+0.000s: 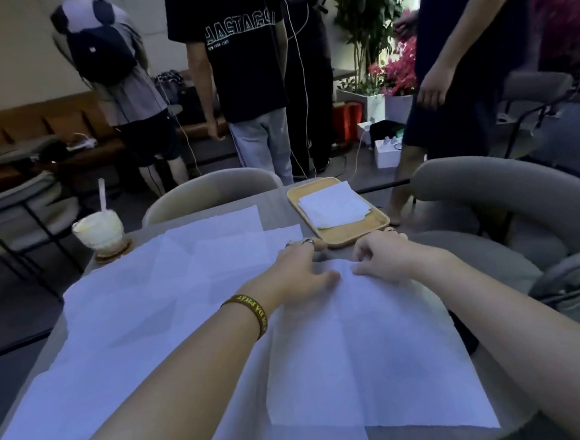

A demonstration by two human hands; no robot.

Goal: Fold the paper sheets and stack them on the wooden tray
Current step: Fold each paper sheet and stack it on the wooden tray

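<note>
Grey table (275,207): left hand (300,270), right hand (382,258) pinch paper sheet (359,352) far edge.

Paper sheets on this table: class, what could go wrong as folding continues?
The top sheet, held at its far edge by the left hand and right hand, lies on loose sheets; pulling may drag them.
The drink stands beside those sheets; a shove might tip it.
The folded stack sits askew on the wooden tray; more could slide.
</note>
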